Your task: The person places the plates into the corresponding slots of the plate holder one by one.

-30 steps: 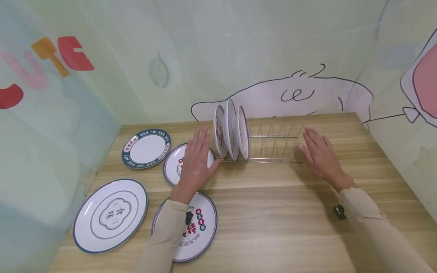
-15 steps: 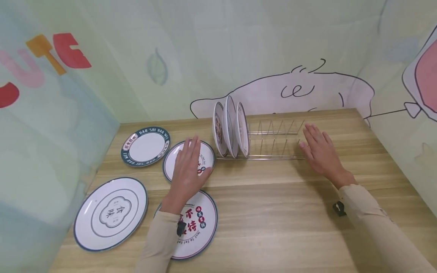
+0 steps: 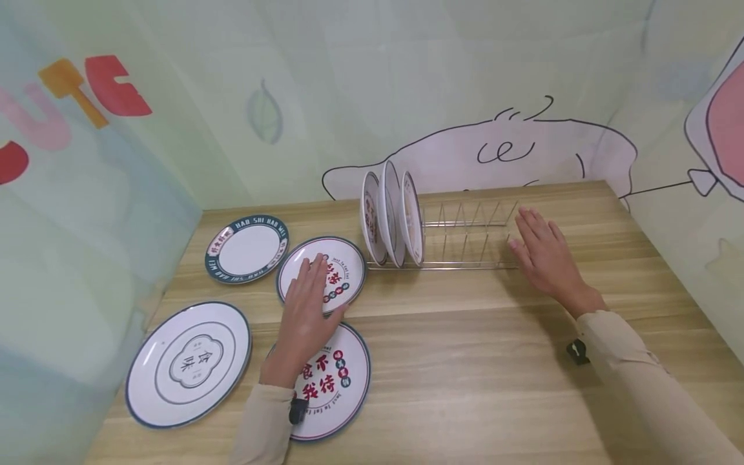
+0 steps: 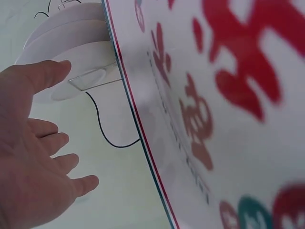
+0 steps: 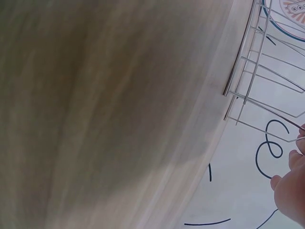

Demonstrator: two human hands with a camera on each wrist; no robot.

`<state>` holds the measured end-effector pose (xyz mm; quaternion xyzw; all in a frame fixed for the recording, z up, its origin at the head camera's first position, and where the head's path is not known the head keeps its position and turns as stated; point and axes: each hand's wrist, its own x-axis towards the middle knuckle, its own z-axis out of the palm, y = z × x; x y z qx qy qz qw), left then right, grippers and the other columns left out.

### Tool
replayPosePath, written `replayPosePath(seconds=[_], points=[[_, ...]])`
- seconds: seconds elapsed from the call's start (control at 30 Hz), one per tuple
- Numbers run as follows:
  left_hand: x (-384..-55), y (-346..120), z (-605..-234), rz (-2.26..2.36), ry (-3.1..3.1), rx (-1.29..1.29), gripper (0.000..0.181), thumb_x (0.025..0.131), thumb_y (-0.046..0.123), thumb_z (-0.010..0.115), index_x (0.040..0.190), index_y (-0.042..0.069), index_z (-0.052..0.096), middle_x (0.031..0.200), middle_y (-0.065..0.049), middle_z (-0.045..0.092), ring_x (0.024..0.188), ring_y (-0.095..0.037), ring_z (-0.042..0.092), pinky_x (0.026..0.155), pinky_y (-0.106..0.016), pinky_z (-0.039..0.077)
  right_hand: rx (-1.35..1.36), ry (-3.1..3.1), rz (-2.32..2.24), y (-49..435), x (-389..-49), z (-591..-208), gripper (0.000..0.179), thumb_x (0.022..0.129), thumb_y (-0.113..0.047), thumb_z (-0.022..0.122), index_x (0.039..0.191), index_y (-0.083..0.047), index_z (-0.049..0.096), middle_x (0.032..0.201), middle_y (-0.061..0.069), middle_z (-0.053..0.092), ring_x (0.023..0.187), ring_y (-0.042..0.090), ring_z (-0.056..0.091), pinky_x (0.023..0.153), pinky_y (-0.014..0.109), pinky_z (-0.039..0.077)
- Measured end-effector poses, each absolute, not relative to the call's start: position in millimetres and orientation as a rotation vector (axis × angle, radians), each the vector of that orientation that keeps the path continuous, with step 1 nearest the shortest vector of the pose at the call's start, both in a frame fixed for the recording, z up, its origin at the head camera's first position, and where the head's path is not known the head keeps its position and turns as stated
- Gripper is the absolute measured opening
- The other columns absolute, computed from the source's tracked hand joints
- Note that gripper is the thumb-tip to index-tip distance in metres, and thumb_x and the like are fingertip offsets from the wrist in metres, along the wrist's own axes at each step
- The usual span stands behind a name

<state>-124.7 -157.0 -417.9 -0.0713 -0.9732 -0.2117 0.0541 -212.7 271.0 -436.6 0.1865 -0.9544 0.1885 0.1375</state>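
Observation:
My left hand has its fingers extended above the small plate with red characters and the larger red-lettered plate. In the left wrist view, that larger plate's red lettering looms blurred at right, and the hand holds nothing. A metal wire dish rack stands at the back, with a few plates upright in its left slots. My right hand lies straight-fingered at the rack's right end. Whether it touches the wire I cannot tell.
Flat on the wooden table, a green-rimmed plate lies at back left. A big white plate sits at front left. Printed cloth walls rise behind and beside the table.
My left hand has moved down and left, away from the racked plates, uncovering more of the small red-lettered plate. The right hand stays by the rack's right end.

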Motion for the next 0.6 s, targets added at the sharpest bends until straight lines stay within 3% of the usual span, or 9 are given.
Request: replayPosePath(seconds=[0.17, 0.6], points=[[-115, -164, -414, -0.651, -3.004, -0.192, 0.091, 0.089, 0.027, 0.073, 0.159, 0.006, 0.019, 0.169, -0.01, 0.014, 0.156, -0.036, 0.01, 0.124, -0.059, 0.016, 0.532, -2.774, 0.551, 271, -213, -436, 0.061, 0.108, -0.034, 0.034, 0.148, 0.011, 0.035, 0.16, 0.027, 0.029, 0.15, 0.045, 0.023, 0.122, 0.061, 0.013], [-91, -209, -401, -0.652, -3.033, -0.069, 0.089, 0.09, 0.021, 0.071, 0.158, -0.001, 0.018, 0.167, -0.02, 0.016, 0.154, -0.042, 0.01, 0.122, -0.063, 0.015, 0.525, -2.784, 0.54, 271, -214, -436, 0.061, 0.108, -0.035, 0.034, 0.148, 0.011, 0.035, 0.16, 0.027, 0.029, 0.15, 0.044, 0.022, 0.121, 0.064, 0.015]])
